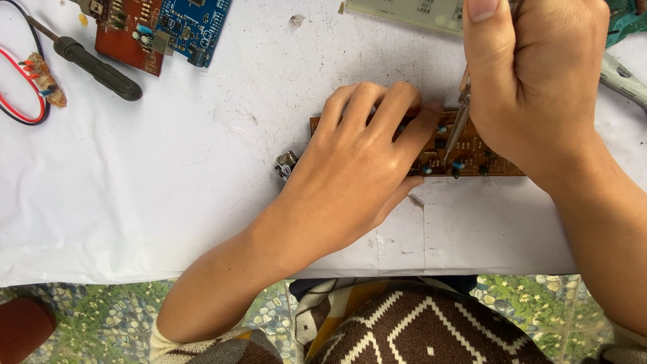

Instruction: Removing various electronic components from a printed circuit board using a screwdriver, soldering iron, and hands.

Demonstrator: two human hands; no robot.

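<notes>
We press the brown board [472, 152] flat on the white sheet [168, 168] with our spread left hand [357, 162], while our right hand [532, 74], fisted around a screwdriver [458, 125], sets its tip on the board's still-populated middle.

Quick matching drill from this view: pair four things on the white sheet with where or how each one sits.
Things:
1. brown circuit board
2. blue circuit board
3. black-handled screwdriver
4. red wire loop

Places or states:
A. far left edge of the sheet
B. pressed flat under the left hand
C. top left, beside a reddish board
D. lying free at a slant, left of the boards

The right hand holds a thin metal tool on the brown board.

Pairs: 1-B, 2-C, 3-D, 4-A
</notes>
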